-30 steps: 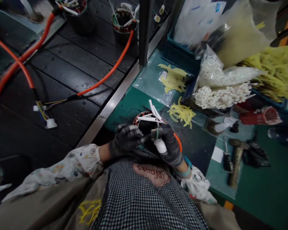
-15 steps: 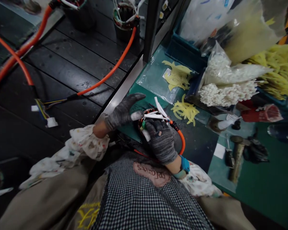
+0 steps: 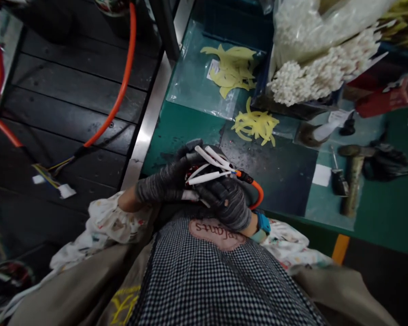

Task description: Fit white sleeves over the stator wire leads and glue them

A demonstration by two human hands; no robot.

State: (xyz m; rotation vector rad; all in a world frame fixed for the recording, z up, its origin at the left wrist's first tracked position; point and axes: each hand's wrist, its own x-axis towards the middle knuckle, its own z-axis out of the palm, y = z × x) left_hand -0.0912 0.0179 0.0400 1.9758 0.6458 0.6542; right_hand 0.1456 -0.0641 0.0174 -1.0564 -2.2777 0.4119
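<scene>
A motor stator [image 3: 191, 172] with reddish windings stands at the near edge of the green work surface, close to my apron. My left hand [image 3: 166, 181], in a dark grey glove, curves round its left side. Against its near right side my right hand [image 3: 229, 203] is closed, gloved the same way. Both hands hide most of the stator. White-sleeved lead wires [image 3: 212, 158] fan out over its top, some lying across my fingers. They join an orange cable [image 3: 259, 192] that bends down on the right.
Yellow insulation strips [image 3: 256, 122] lie beyond the stator, with more yellow pieces [image 3: 233, 68] on a plastic bag. White tubes [image 3: 302, 79] fill a bin at the back. A hammer [image 3: 353, 181] and a screwdriver [image 3: 339, 181] lie right. Orange cables [image 3: 122, 95] cross the dark slatted surface at left.
My left hand has come in from beside the stator and now wraps its left side. The white leads have shifted leftward. The whole view has turned and moved.
</scene>
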